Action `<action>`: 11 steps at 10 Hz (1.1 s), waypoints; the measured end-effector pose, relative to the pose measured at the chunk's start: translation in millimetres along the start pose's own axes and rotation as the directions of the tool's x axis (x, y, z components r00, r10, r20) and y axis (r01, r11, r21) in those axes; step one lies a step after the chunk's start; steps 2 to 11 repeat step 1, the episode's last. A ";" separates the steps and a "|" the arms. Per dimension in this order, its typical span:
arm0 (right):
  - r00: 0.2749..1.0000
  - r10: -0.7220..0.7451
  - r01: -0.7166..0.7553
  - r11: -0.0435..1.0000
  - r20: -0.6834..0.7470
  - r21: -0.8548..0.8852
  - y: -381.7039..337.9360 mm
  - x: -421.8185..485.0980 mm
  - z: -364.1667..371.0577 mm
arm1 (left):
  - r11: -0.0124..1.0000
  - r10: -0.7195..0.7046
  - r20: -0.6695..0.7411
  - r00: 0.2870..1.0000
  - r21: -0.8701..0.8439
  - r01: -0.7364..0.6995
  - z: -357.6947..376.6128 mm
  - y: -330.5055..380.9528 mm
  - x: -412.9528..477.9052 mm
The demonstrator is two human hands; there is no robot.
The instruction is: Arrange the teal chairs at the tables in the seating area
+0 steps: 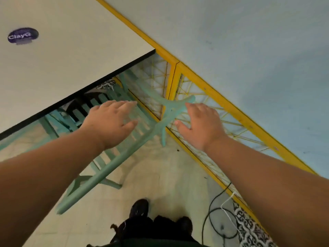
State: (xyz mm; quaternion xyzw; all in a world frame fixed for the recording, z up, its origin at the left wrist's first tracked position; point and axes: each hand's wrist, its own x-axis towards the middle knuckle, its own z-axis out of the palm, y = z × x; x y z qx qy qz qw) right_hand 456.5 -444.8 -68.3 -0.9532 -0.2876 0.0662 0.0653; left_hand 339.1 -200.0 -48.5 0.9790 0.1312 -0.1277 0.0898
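Note:
A teal plastic chair point(114, 163) stands below me, its slatted seat tucked partly under the white table point(71, 68) at the upper left. Its backrest top rail runs from lower left up to the centre. My left hand point(110, 122) hovers over the slatted seat and back, fingers spread, holding nothing. My right hand point(199, 123) is spread just right of the chair's blurred upper corner point(170, 111), fingertips close to it, not gripping. The chair looks blurred.
A yellow railing point(213, 97) with string mesh runs diagonally along the right, a pale wall behind it. Black and white cables point(215, 216) lie on the tiled floor at lower right. My dark shoes point(140, 209) are at the bottom. A purple sticker point(23, 35) marks the table.

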 end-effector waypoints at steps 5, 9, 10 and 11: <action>0.998 0.055 -0.053 0.998 -0.032 0.032 22.1 -20.6 -18.4 | 0.998 0.057 -0.066 0.996 -0.022 -0.058 -11.4 37.9 10.1; 0.998 0.055 -0.053 0.998 -0.032 0.032 22.1 -20.6 -18.4 | 0.998 0.057 -0.066 0.996 -0.022 -0.058 -11.4 37.9 10.1; 0.998 0.055 -0.053 0.998 -0.032 0.032 22.1 -20.6 -18.4 | 0.998 0.057 -0.066 0.996 -0.022 -0.058 -11.4 37.9 10.1; 0.998 0.055 -0.053 0.998 -0.032 0.032 22.1 -20.6 -18.4 | 0.998 0.057 -0.066 0.996 -0.022 -0.058 -11.4 37.9 10.1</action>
